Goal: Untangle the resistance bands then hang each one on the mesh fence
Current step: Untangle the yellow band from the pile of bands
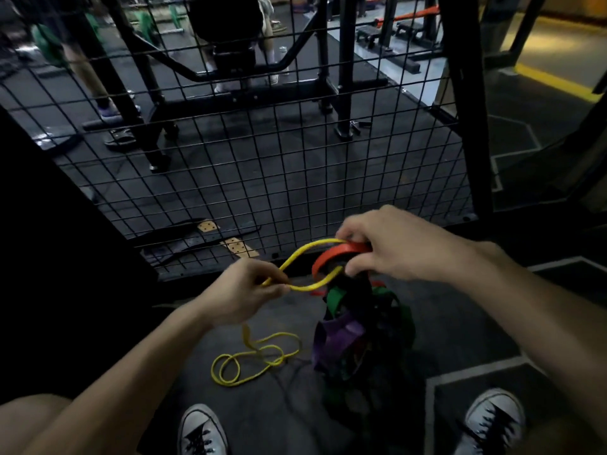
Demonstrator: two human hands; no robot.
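1. The black wire mesh fence [249, 165] stands across the far side of the dark rubber gym floor [460, 307]; no band hangs on it in this view, so I judge the hanging part not yet begun.
2. The left hand [244, 292] pinches a bend of the thin yellow rubber resistance band [295, 256] between thumb and fingertips; that band's upper loop runs rightward into the clump, while its lower length lies in loose coils on the floor between the person's feet and the fence, towards the left.
3. The tangled clump of wide green, purple and black resistance bands [353, 333] hangs from the right hand down to the floor; it looks knotted together throughout, so the untangling seems at an early stage.
4. The right hand [391, 246] grips the wide orange rubber resistance band [341, 252] at the top of the clump, fingers curled round it; the yellow loop passes just under those fingers.
5. Left to do, as I judge it: free the yellow band, separate every other band, then hang each on the fence.
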